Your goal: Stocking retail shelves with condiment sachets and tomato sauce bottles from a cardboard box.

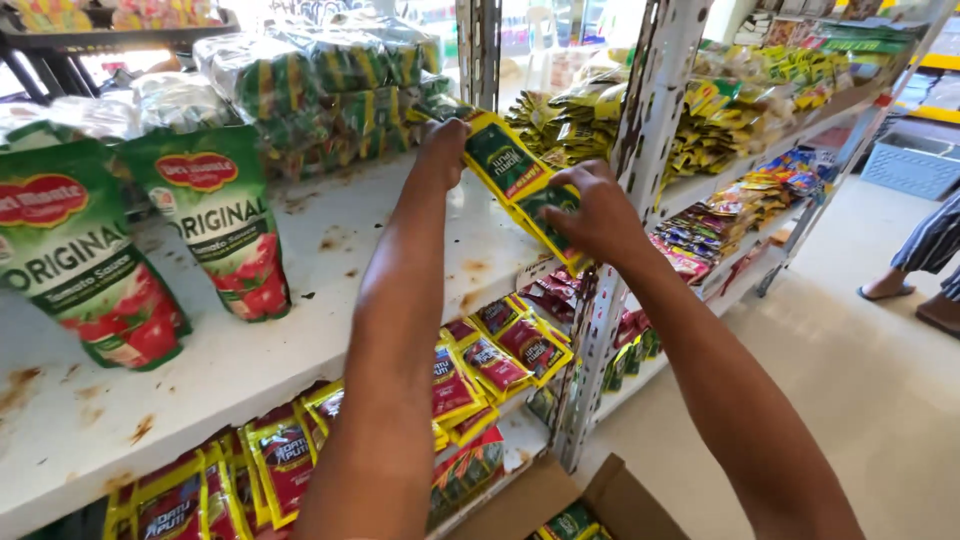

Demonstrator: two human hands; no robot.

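above the white shelf (pixel 330 300), toward twelve o'clock, both hands meet on a strip of green and yellow sachets (pixel 520 185). left hand (pixel 443 150) is closed in a pinch on the strip's upper end, fingers curled down over the top sachet, knuckles facing the camera. right hand (pixel 598 215) is closed round the lower end at about one o'clock, thumb and fingers wrapped on the strip beside the perforated metal upright (pixel 640 150). the strip slants from the upper left down to the right between the two grips, held just clear of the shelf's front edge. both forearms rise from six o'clock, the left nearly straight up the middle, the right angling in from five o'clock, wrist bent inward. at nine o'clock two green tomato sauce pouches (pixel 215 215) stand upright on the shelf. red and yellow sachets (pixel 490 355) hang on the lower tier, and an open cardboard box (pixel 560 500) sits at six o'clock.
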